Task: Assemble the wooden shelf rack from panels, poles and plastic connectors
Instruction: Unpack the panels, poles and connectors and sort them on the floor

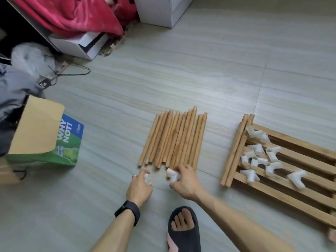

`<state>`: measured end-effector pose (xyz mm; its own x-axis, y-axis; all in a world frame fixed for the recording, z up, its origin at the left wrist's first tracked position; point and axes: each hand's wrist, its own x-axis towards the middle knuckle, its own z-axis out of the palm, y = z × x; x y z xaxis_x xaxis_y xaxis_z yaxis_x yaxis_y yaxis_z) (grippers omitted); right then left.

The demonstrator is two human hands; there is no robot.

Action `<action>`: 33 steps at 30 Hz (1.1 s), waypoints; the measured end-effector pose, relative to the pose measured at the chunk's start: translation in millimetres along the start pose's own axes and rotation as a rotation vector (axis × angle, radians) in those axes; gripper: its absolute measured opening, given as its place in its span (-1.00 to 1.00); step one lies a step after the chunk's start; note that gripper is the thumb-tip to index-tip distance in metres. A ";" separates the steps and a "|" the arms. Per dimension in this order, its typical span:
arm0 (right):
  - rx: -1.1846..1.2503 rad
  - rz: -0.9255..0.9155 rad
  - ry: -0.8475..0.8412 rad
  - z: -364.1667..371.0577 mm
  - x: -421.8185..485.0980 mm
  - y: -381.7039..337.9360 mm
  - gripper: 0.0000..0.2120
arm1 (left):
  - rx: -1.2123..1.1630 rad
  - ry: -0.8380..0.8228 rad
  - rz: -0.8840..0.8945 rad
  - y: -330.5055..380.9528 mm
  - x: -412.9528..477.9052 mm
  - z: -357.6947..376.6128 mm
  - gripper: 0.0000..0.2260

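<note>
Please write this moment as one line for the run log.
left hand: grips left connector | right hand: grips right connector | poles: loose on floor | panel: flat at right, spare connectors on it

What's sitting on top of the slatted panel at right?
A loose scatter of white plastic connectors lies on the slatted panel; two poles lie along its left edge. Whatever is beneath the panel is hidden.

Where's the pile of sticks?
The pile of sticks lies on the floor, just past the left hand and right hand, left of the slatted panel.
</note>
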<state>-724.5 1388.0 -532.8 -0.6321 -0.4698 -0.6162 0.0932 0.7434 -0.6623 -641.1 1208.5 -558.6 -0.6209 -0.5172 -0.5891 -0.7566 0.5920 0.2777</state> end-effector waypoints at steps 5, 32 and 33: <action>-0.006 0.008 -0.093 40.1 26.9 -11.2 -0.35 | -0.015 -0.024 0.027 -14.1 8.0 -7.0 -0.45; -0.335 0.565 0.306 -202.0 -88.6 197.7 0.01 | 0.471 -0.246 0.804 310.5 -50.8 115.8 -0.48; -0.356 0.532 0.325 -196.9 -81.0 197.1 -0.02 | 0.468 -0.238 0.782 313.1 -51.5 125.4 -0.49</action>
<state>-806.4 1666.3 -529.5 -0.7730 0.1244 -0.6221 0.2315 0.9683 -0.0941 -820.3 1498.1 -536.5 -0.8202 0.2416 -0.5186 0.0487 0.9327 0.3574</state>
